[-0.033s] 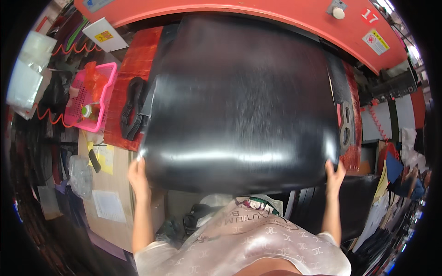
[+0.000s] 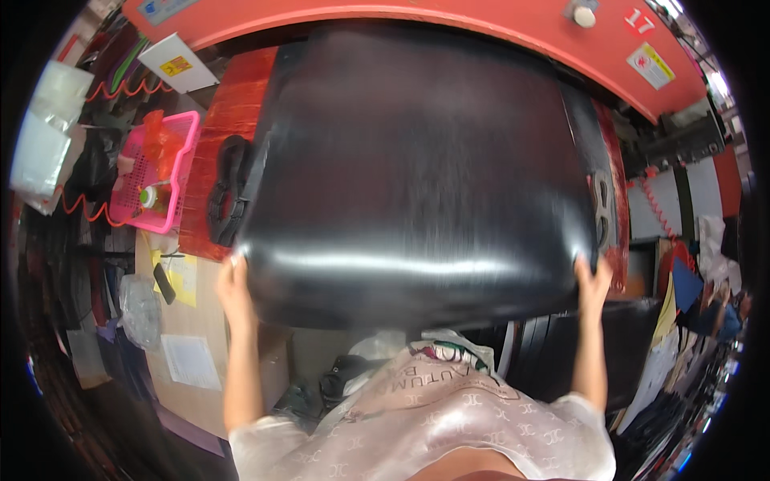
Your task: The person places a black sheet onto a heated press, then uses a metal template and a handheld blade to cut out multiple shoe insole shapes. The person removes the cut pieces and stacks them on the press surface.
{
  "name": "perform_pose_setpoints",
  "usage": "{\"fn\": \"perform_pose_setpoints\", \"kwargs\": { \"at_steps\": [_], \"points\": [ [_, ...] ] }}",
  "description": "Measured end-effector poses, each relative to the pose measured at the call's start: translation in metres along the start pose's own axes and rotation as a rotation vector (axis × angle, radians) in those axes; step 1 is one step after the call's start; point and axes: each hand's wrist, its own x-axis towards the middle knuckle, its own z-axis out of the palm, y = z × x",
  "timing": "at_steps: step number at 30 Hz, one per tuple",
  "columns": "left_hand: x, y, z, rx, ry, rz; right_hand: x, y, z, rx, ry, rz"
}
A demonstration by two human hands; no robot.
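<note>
A large glossy black sheet (image 2: 417, 176) fills the middle of the view, lying over a red work surface (image 2: 228, 120). My left hand (image 2: 233, 284) grips the sheet's near left corner. My right hand (image 2: 592, 280) grips its near right corner. The near edge curls over toward me and catches a bright streak of light. Both forearms rise from the lower edge on either side of my pale patterned top.
A pink basket (image 2: 160, 172) with small items stands at the left. Black cut pieces (image 2: 228, 188) lie by the sheet's left edge. A red machine frame (image 2: 449, 20) arches across the top. Papers (image 2: 188, 361) lie on a brown table at lower left.
</note>
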Motion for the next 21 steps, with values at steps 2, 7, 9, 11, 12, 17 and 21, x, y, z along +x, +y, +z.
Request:
{"fn": "perform_pose_setpoints", "kwargs": {
  "at_steps": [2, 7, 9, 11, 12, 17, 21],
  "points": [
    [0.063, 0.026, 0.019, -0.145, -0.174, 0.179, 0.071, -0.024, -0.01, -0.122, -0.087, 0.014],
    [0.069, -0.007, 0.007, -0.116, -0.365, -0.28, 0.025, -0.003, -0.021, 0.743, -0.192, 0.696],
    [0.046, -0.035, 0.001, -0.07, -0.418, -0.193, -0.003, 0.021, -0.008, 0.803, -0.279, 0.611],
    [0.037, -0.05, -0.006, -0.02, -0.387, -0.097, -0.02, 0.038, -0.005, 0.65, -0.286, 0.56],
    [0.038, -0.055, -0.006, 0.016, -0.391, -0.08, -0.023, 0.044, -0.001, 0.686, -0.321, 0.503],
    [0.043, -0.057, -0.002, -0.039, -0.544, 0.044, -0.044, 0.054, 0.013, 0.19, -0.225, 0.35],
    [0.059, -0.025, 0.015, -0.05, -0.356, 0.195, -0.018, 0.016, 0.003, 0.25, -0.083, 0.031]
  ]
}}
